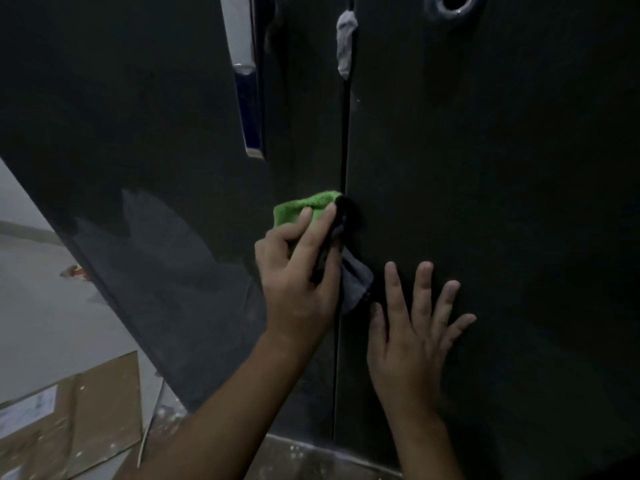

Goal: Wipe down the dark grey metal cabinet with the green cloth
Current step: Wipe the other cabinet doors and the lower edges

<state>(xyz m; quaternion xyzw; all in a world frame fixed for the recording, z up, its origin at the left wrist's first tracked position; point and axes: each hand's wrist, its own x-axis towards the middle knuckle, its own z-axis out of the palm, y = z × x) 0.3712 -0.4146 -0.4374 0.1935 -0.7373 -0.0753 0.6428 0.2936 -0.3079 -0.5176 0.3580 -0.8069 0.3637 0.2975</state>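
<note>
The person stands close to the dark grey metal cabinet, working low on its front. The left hand grips the green cloth, fingers curled over the bunched fabric, and presses it against the vertical seam where the left door meets the right door. A greyer fold hangs out below that hand; I cannot tell whether it is part of the same cloth. The right hand holds nothing: it lies flat on the right door just beside the seam, fingers spread and straight, seemingly bracing the panel.

As for progress, I'd judge the job to be somewhere in the middle. The left door shows a paler, streaky patch with a ragged edge to the left of the cloth, which looks like a wiped or damp area, though in this dim light it could be a reflection. The right door looks uniformly dark and gives no clue either way. The upper parts, around the long handle, the grey wad stuffed into the seam and the round hole, show no sign I can read. The seam itself and probably the right door remain to be done.

Flattened cardboard lies on the floor to the left.
</note>
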